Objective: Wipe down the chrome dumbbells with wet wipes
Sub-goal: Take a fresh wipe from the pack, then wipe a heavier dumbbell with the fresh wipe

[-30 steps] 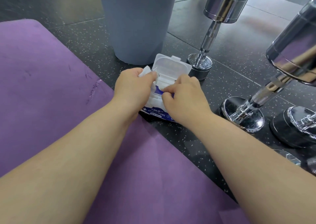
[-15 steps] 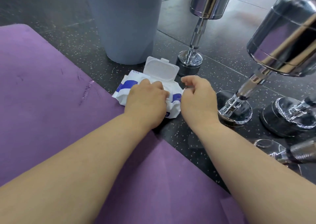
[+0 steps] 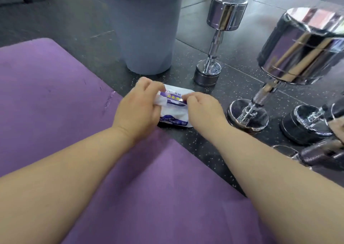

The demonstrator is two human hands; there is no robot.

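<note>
Dark speckled floor [image 3: 65,16] fills the background, with a purple mat [image 3: 55,104] laid over its near left part. A grey bucket [image 3: 147,29] stands beyond the mat's edge. To the right, a large chrome dumbbell [image 3: 301,54] and a small chrome dumbbell [image 3: 217,39] stand on end, the small one just beside the bucket. A pack of wipes [image 3: 175,117] lies on the floor at the mat's edge, between bucket and viewer. The left hand [image 3: 137,111] curls its fingers round the pack's left end. The right hand [image 3: 202,109] pinches the top flap with bent fingertips. Whether a loose wipe is also held cannot be told.
</note>
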